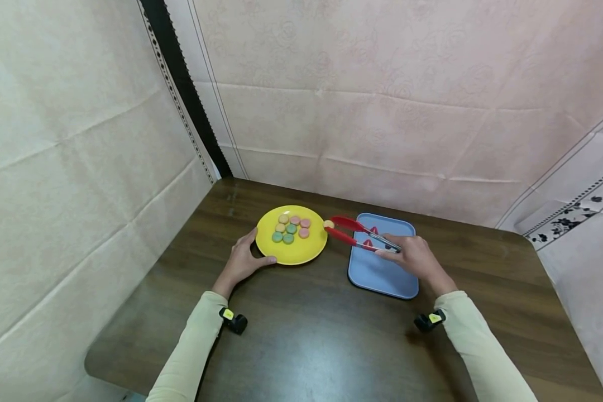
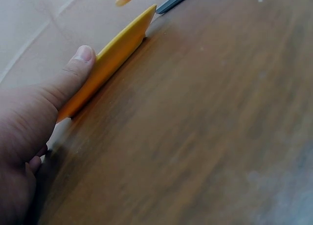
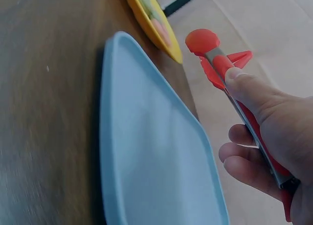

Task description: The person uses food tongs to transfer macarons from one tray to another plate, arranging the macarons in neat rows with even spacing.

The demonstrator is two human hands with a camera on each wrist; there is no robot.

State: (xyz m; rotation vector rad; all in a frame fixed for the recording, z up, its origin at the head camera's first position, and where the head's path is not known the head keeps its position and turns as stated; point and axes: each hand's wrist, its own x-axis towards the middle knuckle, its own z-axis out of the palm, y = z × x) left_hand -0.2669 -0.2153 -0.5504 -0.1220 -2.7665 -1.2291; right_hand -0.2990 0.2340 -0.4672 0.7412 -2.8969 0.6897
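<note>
My right hand (image 1: 412,255) grips red-and-metal tongs (image 1: 349,223) above the blue tray (image 1: 382,273). Between the tong tips is a yellow macaron (image 1: 328,224), held just off the right rim of a yellow plate (image 1: 301,255). Pink, green and yellow macarons (image 1: 288,239) lie grouped on that plate. My left hand (image 1: 243,258) holds the plate by its left and front rim, the thumb along the near edge. In the right wrist view, the thumb and fingers wrap the tongs (image 3: 244,115); the pinched macaron is hidden there.
A brown wooden table (image 1: 301,335) carries the plate at left and the tray to its right. Pale cloth (image 1: 382,111) hangs behind the far edge, and more cloth (image 1: 80,167) lines the left side.
</note>
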